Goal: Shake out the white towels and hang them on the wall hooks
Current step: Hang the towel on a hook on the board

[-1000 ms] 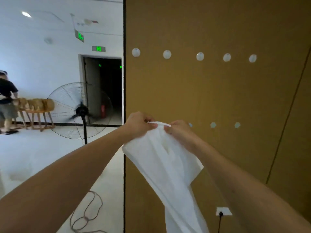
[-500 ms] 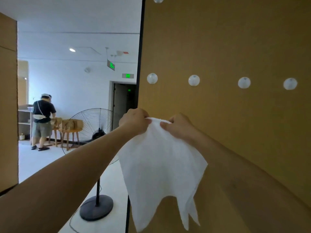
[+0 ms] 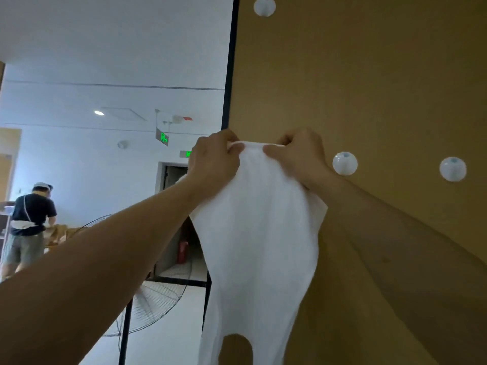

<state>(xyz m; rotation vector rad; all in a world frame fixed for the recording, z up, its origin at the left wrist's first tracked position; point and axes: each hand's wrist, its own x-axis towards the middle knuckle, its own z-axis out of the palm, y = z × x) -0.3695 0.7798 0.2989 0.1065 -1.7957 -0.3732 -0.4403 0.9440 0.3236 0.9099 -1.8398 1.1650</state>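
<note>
The brown wall panel [image 3: 369, 88] ends in a dark vertical edge [image 3: 229, 75] just above the left hand [image 3: 214, 160], with open room to that hand's left. The white towel [image 3: 258, 233] hangs creased, its lower edge split into two lobes. Both hands pinch its top edge, the right hand [image 3: 300, 156] just left of a white hook [image 3: 344, 163].

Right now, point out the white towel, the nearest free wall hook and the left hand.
white towel [image 3: 258, 233], head view, middle of the hanging cloth.
nearest free wall hook [image 3: 345, 163], head view, centre of the round knob.
left hand [image 3: 214, 160], head view, back of the hand.
</note>
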